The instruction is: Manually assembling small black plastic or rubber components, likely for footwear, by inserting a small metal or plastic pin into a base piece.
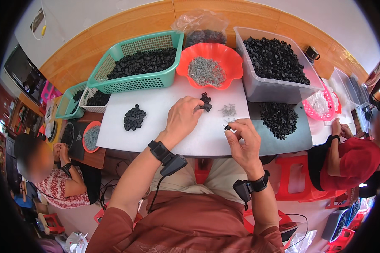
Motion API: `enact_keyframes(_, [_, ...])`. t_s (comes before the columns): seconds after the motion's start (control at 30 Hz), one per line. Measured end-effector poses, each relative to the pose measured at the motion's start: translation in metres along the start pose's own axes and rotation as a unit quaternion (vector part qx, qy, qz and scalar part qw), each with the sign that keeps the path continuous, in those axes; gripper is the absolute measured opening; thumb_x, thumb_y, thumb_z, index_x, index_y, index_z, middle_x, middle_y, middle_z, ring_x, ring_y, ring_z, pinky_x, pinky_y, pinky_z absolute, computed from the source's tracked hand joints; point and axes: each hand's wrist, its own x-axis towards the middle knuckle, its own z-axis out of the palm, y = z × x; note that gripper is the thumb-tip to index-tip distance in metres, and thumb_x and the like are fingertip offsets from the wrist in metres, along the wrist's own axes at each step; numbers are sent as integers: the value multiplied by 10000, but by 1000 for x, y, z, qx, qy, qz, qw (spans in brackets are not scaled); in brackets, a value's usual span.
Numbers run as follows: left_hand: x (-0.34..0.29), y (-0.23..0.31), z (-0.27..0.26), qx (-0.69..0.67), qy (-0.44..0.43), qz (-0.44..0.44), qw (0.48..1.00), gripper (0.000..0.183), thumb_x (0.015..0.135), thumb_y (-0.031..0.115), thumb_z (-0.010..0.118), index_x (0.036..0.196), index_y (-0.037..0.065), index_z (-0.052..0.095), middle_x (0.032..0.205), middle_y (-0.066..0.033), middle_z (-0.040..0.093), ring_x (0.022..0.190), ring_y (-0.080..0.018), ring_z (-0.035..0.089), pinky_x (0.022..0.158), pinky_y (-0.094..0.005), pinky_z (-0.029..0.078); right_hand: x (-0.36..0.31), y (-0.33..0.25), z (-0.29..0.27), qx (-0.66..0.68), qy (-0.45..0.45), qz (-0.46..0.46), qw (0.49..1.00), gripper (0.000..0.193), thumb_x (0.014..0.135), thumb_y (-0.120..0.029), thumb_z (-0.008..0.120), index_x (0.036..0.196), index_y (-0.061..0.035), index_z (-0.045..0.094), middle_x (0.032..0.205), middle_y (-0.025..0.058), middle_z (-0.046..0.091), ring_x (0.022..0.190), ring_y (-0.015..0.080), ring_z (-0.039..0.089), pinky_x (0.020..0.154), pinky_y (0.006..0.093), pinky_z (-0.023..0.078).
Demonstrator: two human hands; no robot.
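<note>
My left hand [183, 118] reaches over the white work surface [164, 139], its thumb and fingers closed at a small cluster of black plastic clips [205, 100]. At its fingertips is one of these clips, partly hidden by the hand. My right hand [245, 141] pinches another small black plastic clip [227, 127] between thumb and forefinger near the front of the surface. Just beyond that hand lies a small heap of thin metal nails [228, 110]. Further left sits a rounded pile of black clips [134, 117].
Along the back stand a green basket [135, 82] of black parts, a red scalloped bowl [185, 71] of nails and a grey bin [274, 90] of black parts. Loose black parts [278, 120] lie right. People sit at left [65, 185] and right [350, 164].
</note>
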Motion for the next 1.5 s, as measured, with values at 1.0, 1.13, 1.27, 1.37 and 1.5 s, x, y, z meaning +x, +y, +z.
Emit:
enact_keyframes(1.0, [-51, 10, -20, -729, -127, -267, 617, 290, 1011, 58, 638, 1292, -16, 639, 1146, -111, 708, 999, -182, 704, 923, -334, 618, 3, -21, 16, 68, -1, 10, 998, 203, 898, -19, 757, 1082, 0, 673, 1007, 110, 647, 599, 132, 593, 528, 271, 483])
enact_keyframes(1.13, [-53, 10, -18, -745, -136, -266, 596, 297, 1009, 61, 642, 1297, -11, 638, 1155, -117, 709, 1000, -183, 710, 919, -334, 623, 6, -24, 21, 72, -9, 13, 997, 213, 900, -23, 757, 1094, -4, 670, 1005, 113, 646, 594, 143, 594, 529, 285, 488])
enact_keyframes(1.27, [-55, 9, -17, -746, -146, -271, 591, 294, 1006, 62, 647, 1292, -7, 639, 1162, -119, 710, 998, -185, 715, 920, -336, 623, 6, -25, 22, 67, -18, 14, 998, 216, 903, -20, 751, 1102, -9, 668, 1007, 112, 647, 596, 162, 604, 529, 296, 490])
enact_keyframes(1.37, [-55, 10, -17, -748, -149, -265, 590, 289, 1003, 64, 653, 1284, -4, 643, 1161, -122, 711, 996, -187, 718, 923, -339, 624, 6, -26, 22, 65, -26, 18, 997, 217, 906, -19, 746, 1108, -14, 667, 1006, 113, 645, 602, 180, 613, 534, 304, 496])
enact_keyframes(1.5, [-56, 10, -16, -743, -153, -258, 598, 288, 1000, 69, 659, 1278, -7, 644, 1147, -121, 710, 998, -186, 715, 926, -341, 623, 6, -26, 23, 69, -39, 24, 997, 219, 909, -23, 743, 1113, -19, 665, 999, 115, 639, 614, 207, 628, 545, 320, 511])
